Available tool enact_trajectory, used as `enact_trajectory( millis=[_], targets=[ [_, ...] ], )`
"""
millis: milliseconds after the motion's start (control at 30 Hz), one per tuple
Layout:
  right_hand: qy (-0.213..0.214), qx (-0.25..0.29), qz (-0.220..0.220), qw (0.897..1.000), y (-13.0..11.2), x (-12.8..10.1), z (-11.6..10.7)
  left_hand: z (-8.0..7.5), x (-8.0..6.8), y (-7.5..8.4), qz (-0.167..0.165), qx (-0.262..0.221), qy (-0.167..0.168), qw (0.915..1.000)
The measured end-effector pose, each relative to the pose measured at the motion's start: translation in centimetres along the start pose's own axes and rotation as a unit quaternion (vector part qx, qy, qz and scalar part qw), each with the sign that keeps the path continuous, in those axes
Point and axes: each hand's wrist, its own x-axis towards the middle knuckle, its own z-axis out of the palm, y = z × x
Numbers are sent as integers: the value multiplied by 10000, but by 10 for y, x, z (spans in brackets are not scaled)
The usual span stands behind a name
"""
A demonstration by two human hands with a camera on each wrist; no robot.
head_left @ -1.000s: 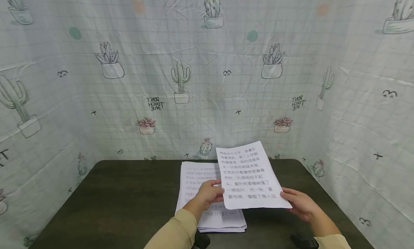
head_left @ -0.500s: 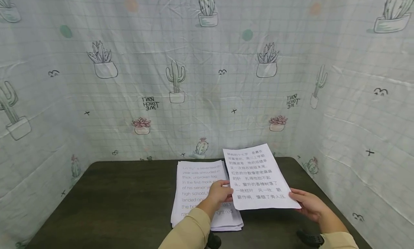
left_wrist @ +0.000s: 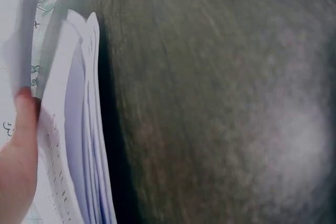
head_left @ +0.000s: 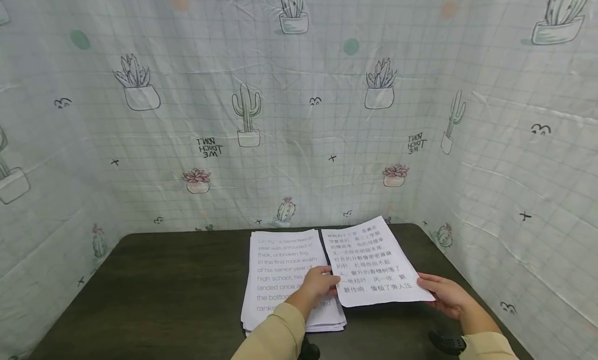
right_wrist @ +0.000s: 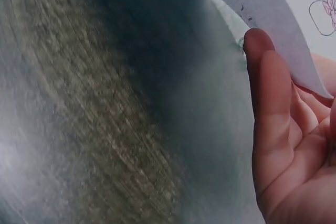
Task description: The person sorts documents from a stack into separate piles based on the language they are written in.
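Right now the loose sheet (head_left: 374, 261) w/ Chinese print hangs between both hands, tilted, far edge higher than the near edge, long axis running away from the person and leaning slightly left at the top. Left hand (head_left: 319, 283) pinches its near-left edge, thumb on top, fingers curled under. Right hand (head_left: 444, 295) supports the near-right corner from below w/ fingers mostly straight and spread; right wrist view shows the palm (right_wrist: 291, 145) flat under the paper's edge (right_wrist: 262, 11), not clamped.

Sheet sits just right of the paper stack (head_left: 285, 277), overlapping its right margin a bit; stack lies flat on the dark surface (head_left: 163, 287), long axis also front-to-back, approx parallel to the sheet. Left hand is directly over the stack's near-right part, so it's the nearer one to the stack; right hand is over bare surface, well apart from it. Left wrist view shows stack edges (left_wrist: 89, 129) beside a fingertip (left_wrist: 23, 114).

Cactus-print cloth (head_left: 299, 116) walls three sides.
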Motion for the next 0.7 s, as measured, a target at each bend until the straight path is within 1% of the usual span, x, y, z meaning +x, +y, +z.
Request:
enact_trajectory(
  millis=[67,167,267,400,533,700],
  targets=[
    [180,-137,66,9997,2,2,0,0,0,1,-159,-66,-226,9996],
    [434,-268,176,9985,5,5,1,2,0,3,-311,-358,-527,9975],
    [539,-320,247,9977,10,8,3,4,-1,6,-403,-547,-605,9958],
    [668,-354,324,9966,12,10,8,4,-3,9,-454,-604,-413,9963],
    [790,-440,368,9952,12,12,14,0,-5,7,-426,-641,-218,9968],
    [733,-535,314,9954,12,16,19,-9,-5,4,-347,-612,-122,9974]
  ],
)
